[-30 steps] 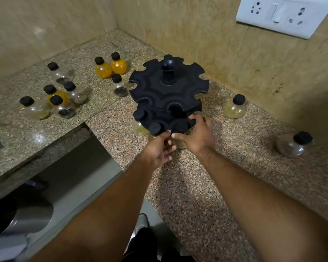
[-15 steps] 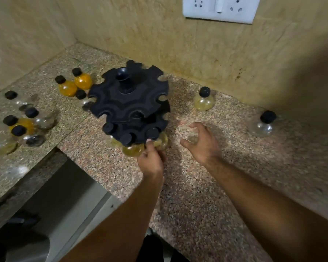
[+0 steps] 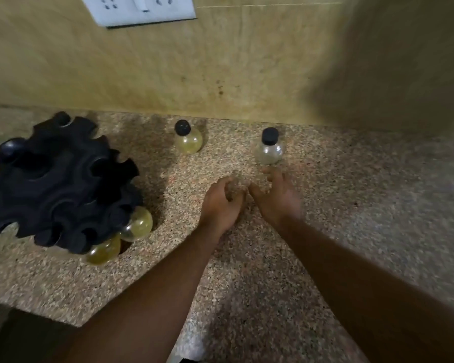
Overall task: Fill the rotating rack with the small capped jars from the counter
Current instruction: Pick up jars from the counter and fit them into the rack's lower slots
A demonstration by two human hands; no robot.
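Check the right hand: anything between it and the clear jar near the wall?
Nothing visible. The right hand is just short of the clear jar, with only bare counter between them. The yellowish jar stands apart to the left, off that line.

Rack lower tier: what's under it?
A pale yellow jar and an amber jar hang under the rack at its near edge. The black tiers cover their necks and whatever sits further back.

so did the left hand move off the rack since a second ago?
Yes. The left hand has left the front edge of the rack and gone right, now over counter beside the right hand.
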